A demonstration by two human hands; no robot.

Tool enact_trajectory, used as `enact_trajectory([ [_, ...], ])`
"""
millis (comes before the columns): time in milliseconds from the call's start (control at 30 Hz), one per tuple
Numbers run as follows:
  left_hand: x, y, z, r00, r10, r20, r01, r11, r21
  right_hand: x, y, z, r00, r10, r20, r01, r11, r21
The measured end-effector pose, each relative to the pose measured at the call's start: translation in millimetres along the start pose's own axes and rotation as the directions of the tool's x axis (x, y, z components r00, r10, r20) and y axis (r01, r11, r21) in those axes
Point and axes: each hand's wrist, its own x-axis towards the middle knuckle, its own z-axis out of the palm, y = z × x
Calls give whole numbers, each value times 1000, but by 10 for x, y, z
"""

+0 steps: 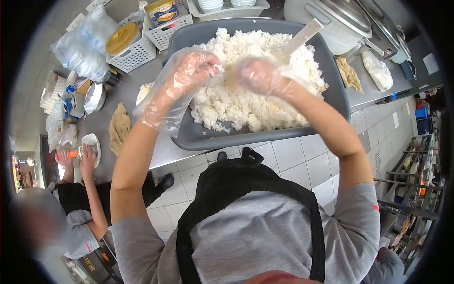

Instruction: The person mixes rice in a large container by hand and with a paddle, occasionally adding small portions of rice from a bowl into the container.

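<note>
Above the grey tub (336,100), our left hand (195,70), curled on rice (218,69), could shed grains if its loose plastic glove (165,102) slips; our blurred right hand's (258,77) grip we cannot tell.

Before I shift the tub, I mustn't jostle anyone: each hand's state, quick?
Left hand: fingers curled, seemingly closed on a little rice.
Right hand: blurred; can't tell whether closed or holding anything.

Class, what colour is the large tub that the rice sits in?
Dark grey: the tub shows best in the head view.
</note>
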Motion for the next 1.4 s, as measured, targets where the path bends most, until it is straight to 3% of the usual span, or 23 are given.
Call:
enact_trajectory([
  [33, -20, -55, 44, 1000, 10, -29, -12, 999, -47, 42, -160, 362, 983, -154, -102, 88, 876, -474],
  [100, -7, -146, 164, 994, 9, -110, -48, 933, -356, 118, -278, 426, 967, -226, -121, 78, 708, -702],
  [133, -5, -168, 196, 989, -4, -149, -72, 864, -498, 143, -310, 408, 987, -118, -105, 44, 844, -535],
  [200, -35, -143, 151, 976, 58, -211, -69, 997, -43, 201, -367, 311, 997, 78, -11, -79, 986, -145],
  [233, -54, -96, 114, 968, 98, -230, -52, 979, 196, 231, -384, 229, 986, 155, 63, -159, 986, 58],
  [267, -62, -44, 88, 974, -8, -227, 40, 990, 138, 260, -385, 157, 966, 213, 150, -245, 937, 250],
  [333, -75, 44, 64, 956, -215, -200, 223, 975, 20, 343, -302, 51, 939, 178, 293, -269, 913, 308],
  [367, -113, 28, 55, 949, -246, -198, 233, 969, -84, 366, -229, -8, 917, 163, 364, -290, 899, 329],
  [467, -204, 47, 19, 922, -370, -118, 284, 849, -446, 37, 197, -207, 910, 215, 354, -403, 659, 635],
  [567, -257, -209, -13, 912, -399, -98, 279, 777, -563, -399, 638, -772, 763, 339, 550, -642, 497, 584],
  [667, -252, -248, -24, 879, -471, -82, 341, 738, -582, -875, 748, -474, 796, 410, 446, -592, 681, 431],
  [767, -179, -131, 25, 858, -513, 18, 373, 599, -709, -1162, 615, -50, 855, 410, 317, -513, 757, 405],
  [867, -83, -70, 173, 905, -394, 160, 338, 440, -832, -1300, 480, 426, 858, 507, 89, -487, 743, 459],
  [967, 8, 29, 332, 875, -373, 310, 433, 314, -845, -1138, 477, 248, 728, 606, 320, -681, 584, 442],
  [1067, 85, 73, 502, 857, -333, 394, 486, 264, -833, -1097, 442, 254, 674, 647, 356, -734, 534, 419],
  [1167, 101, 162, 563, 846, -330, 419, 491, 178, -853, -1144, 407, 274, 710, 653, 263, -679, 537, 500],
  [1267, 106, 175, 596, 833, -338, 438, 497, 112, -860, -1075, 443, 176, 610, 677, 411, -755, 340, 561],
  [1367, 135, 142, 740, 809, -339, 481, 525, 47, -850, -819, 335, -102, 653, 679, 335, -619, 224, 753],
  [1400, 150, 171, 793, 794, -361, 490, 537, 37, -843, -702, 240, -277, 674, 683, 281, -577, 249, 777],
])
